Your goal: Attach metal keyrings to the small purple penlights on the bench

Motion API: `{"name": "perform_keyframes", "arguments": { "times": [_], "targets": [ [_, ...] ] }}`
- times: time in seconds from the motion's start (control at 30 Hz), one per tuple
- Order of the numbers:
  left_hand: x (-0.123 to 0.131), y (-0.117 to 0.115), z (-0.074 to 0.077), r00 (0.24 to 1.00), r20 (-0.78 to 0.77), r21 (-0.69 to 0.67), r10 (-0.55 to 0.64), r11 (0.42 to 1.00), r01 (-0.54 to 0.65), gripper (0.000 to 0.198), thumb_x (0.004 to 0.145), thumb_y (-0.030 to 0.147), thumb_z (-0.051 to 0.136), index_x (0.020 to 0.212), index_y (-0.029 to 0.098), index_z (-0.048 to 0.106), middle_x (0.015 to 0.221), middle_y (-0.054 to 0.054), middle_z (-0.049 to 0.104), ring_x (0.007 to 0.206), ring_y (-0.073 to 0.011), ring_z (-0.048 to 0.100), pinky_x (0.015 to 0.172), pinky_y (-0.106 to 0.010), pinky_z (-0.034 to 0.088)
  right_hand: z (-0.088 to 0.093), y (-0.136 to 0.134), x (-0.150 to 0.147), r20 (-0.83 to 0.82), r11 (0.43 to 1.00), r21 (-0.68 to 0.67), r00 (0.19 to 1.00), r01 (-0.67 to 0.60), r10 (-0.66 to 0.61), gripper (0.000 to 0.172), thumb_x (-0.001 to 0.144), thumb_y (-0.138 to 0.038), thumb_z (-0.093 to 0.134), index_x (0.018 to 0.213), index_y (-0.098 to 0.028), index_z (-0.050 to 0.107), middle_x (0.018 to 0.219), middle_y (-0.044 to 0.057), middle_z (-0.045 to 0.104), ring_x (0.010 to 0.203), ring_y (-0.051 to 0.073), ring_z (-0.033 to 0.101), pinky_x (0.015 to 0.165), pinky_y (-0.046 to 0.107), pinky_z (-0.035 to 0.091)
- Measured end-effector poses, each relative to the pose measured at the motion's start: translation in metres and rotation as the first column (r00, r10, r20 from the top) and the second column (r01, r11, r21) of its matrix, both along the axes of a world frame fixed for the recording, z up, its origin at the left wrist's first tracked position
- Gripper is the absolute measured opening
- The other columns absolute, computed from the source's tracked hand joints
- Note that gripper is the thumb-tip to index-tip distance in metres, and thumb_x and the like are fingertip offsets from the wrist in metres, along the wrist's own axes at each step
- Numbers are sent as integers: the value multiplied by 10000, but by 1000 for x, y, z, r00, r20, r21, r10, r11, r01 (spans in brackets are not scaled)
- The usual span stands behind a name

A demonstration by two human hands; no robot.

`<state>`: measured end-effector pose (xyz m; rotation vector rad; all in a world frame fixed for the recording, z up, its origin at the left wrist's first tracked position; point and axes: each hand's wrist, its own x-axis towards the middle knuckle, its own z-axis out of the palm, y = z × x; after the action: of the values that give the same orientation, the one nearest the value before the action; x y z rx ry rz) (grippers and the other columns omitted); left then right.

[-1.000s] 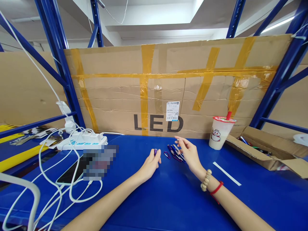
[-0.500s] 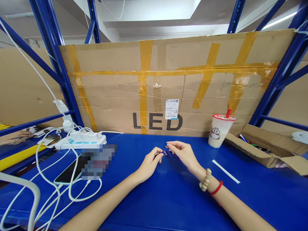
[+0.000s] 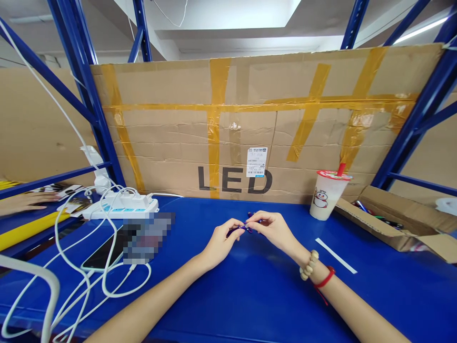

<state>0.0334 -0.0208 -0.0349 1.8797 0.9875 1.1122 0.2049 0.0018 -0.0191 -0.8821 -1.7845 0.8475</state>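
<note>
Over the middle of the blue table [image 3: 250, 295], my two hands almost meet at the fingertips. My left hand [image 3: 220, 242] is closed in a pinch on a thin, dark purple cord [image 3: 249, 230], part of which also shows between its thumb and finger. Thumb and forefinger of my right hand [image 3: 273, 226] pinch the same cord close to the left fingertips. More of the cord sticks out behind the right fingers. The exact spot where the fingertips grip is partly hidden and too small to make out.
A white paper strip [image 3: 335, 255] lies right of my right wrist. Behind it stand a drink cup [image 3: 323, 202] with a red straw and an open cardboard box [image 3: 389, 233] holding pens. Left are a phone [image 3: 107, 252], white cables, a power strip [image 3: 121, 207] and another person's hand [image 3: 28, 202].
My right fingertips have come left and down to the left fingertips, closing the gap between the hands. The cord is now bunched closer. At far left, the other person's hand reaches further into view.
</note>
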Motion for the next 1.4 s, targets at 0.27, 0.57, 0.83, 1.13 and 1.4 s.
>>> {"name": "perform_keyframes", "arguments": {
  "times": [0.27, 0.57, 0.83, 1.13, 1.4],
  "targets": [
    [0, -10, 2, 995, -98, 118, 1, 993, 10, 140, 840, 315, 417, 825, 191, 481, 806, -11, 585, 720, -127, 510, 674, -216, 379, 1, 1, 4, 20, 993, -103, 998, -65, 67, 194, 614, -363, 690, 618, -169, 679, 606, 7, 613, 512, 85, 494, 480, 211, 402],
    [-6, -13, 2, 966, -253, 262, 59, 965, 10, 169, 865, 278, 381, 860, 205, 534, 874, -49, 603, 770, -161, 558, 697, -235, 398, 1, -5, -3, -47, 943, -326, 997, -73, 61, 301, 507, -424, 738, 533, -147, 622, 508, -24, 550, 400, 51, 412, 391, 197, 329],
    [-9, -9, 12, 975, -224, 191, 9, 981, 35, 245, 863, 264, 369, 1021, 249, 556, 1002, -21, 621, 897, -165, 566, 811, -241, 390, -2, -12, -14, -116, 900, -431, 993, -60, 10, 429, 551, -525, 697, 480, -151, 499, 477, -46, 468, 412, 41, 379, 397, 187, 311],
    [-7, 5, 2, 983, -161, 154, 90, 986, -65, 218, 836, 275, 420, 971, 197, 572, 708, 4, 592, 603, -108, 506, 594, -197, 369, -10, 4, -3, -8, 996, -86, 999, 38, -39, 337, 619, -444, 685, 799, -159, 665, 697, 9, 600, 446, 60, 468, 441, 212, 385],
    [-5, 1, 5, 987, -160, 55, 22, 998, -14, 202, 826, 263, 437, 926, 174, 589, 724, -7, 616, 635, -115, 525, 611, -202, 374, -10, 5, 5, 202, 974, 193, 967, 117, -156, 197, 647, -410, 689, 702, -222, 702, 744, 12, 606, 562, 96, 488, 538, 233, 391]
  ]
}}
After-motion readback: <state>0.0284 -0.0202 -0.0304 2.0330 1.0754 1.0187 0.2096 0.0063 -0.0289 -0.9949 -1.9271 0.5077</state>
